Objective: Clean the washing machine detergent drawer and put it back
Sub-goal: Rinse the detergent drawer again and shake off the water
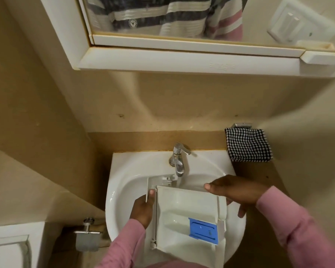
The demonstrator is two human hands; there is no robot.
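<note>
Drawer (182, 206) hangs over sink (124, 190), gripped by left hand (141, 209) and right hand (238, 192).

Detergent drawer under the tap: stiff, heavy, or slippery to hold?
Probably stiff: the detergent drawer shows no sag though gripped only at its sides by the left hand and right hand. Likely slippery, since water from the tap runs onto glossy plastic. Seemingly light: thin walls, hollow.
</note>
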